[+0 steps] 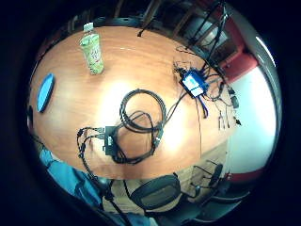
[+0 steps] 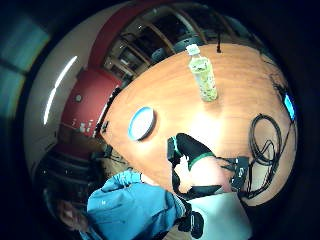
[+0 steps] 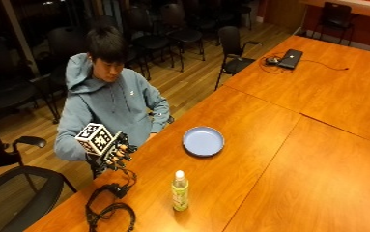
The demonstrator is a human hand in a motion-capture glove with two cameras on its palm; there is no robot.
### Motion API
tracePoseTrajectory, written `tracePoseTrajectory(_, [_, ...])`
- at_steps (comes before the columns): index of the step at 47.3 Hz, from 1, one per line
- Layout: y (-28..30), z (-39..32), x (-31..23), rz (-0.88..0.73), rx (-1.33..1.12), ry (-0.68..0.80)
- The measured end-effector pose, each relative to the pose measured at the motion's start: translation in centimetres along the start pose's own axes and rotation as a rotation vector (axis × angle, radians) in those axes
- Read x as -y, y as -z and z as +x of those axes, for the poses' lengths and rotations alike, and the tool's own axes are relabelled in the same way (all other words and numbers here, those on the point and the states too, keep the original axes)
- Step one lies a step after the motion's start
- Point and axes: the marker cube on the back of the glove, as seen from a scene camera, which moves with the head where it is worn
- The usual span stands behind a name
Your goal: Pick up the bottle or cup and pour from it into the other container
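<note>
1. Step in hand, as judged from the scene: reaching for the bottle. Nothing is grasped yet, and no pouring has begun.
2. The gloved right hand [image 3: 110, 153] hangs above the table [image 3: 313, 159] edge, directly in front of the person, over a coil of black cable [image 3: 110, 212]. Both palm views look down on the table from well above, which places the hand high and clear of every object.
3. The bottle [image 3: 180, 191] stands upright on the table, cap on, well apart from the hand and further in across the table from it. Pale green liquid shows through its label.
4. The blue plate [image 3: 203, 141] lies flat on the table, beyond the bottle as seen from the hand, with bare table between the two. It is the only other container visible, so it is the likely target for the pour.
5. Recommended approach: bring the hand across and down toward the bottle from the side, and close round the body below the neck. A grasp near the cap would probably leave the bottle free to swing when tilted.
6. Keep the route clear of the cable, which lies between the hand and the bottle.
7. The cap appears closed; it would need removing before any liquid can flow.
8. Hand state: the fingers look relaxed and slightly bent, holding nothing and touching nothing. The bare hand is hidden in the outside view.
</note>
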Motion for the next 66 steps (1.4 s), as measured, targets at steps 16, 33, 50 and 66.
tracePoseTrajectory(16, [-3.7, 3.5, 2.1, -0.047, 0.371, 0.037])
tracePoseTrajectory(33, [-10.2, 4.0, 7.0, -0.089, 0.629, 0.033])
tracePoseTrajectory(50, [-16.3, 2.2, 12.9, -0.123, 0.835, 0.005])
tracePoseTrajectory(66, [-21.5, -2.2, 16.2, -0.054, 1.045, 0.010])
